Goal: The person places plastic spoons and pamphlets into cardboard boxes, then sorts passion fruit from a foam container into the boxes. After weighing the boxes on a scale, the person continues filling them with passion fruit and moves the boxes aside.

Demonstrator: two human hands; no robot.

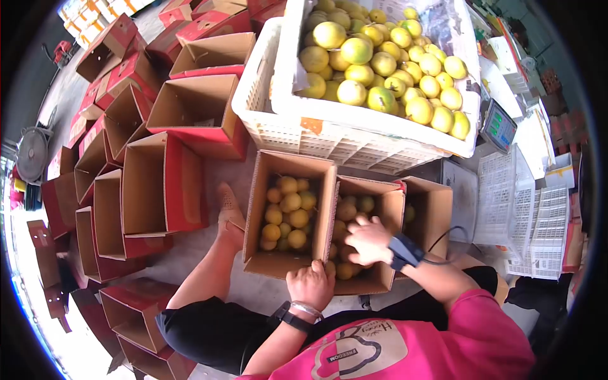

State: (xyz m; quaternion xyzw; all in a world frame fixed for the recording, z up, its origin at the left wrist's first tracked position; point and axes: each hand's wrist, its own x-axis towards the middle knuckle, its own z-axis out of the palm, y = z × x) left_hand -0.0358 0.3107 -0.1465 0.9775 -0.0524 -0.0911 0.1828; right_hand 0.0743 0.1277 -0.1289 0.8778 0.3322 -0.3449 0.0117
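My left hand (pixel 310 284), with a bracelet and a black watch on its wrist, is curled over the near edge of a cardboard box (pixel 259 202) that has several layers of round yellow fruit (pixel 292 201) inside. A fruit shows beside its fingers. Just right of that box stands a second cardboard box (pixel 391 218), partly filled with similar fruit (pixel 345 271). Inside it, my right hand (pixel 369 240) lies over the fruit with its fingers spread. A dark device with a cable is strapped to the right wrist. Nothing is visibly gripped by those fingers.
Ahead, a white plastic crate (pixel 342 136) holds loose yellow-green fruit (pixel 383 63). A third cardboard box (pixel 432 218) stands at the right, near a digital scale display (pixel 500 125) and stacked white baskets (pixel 506 202). Red cardboard boxes (pixel 183 183) crowd the left floor beside my foot.
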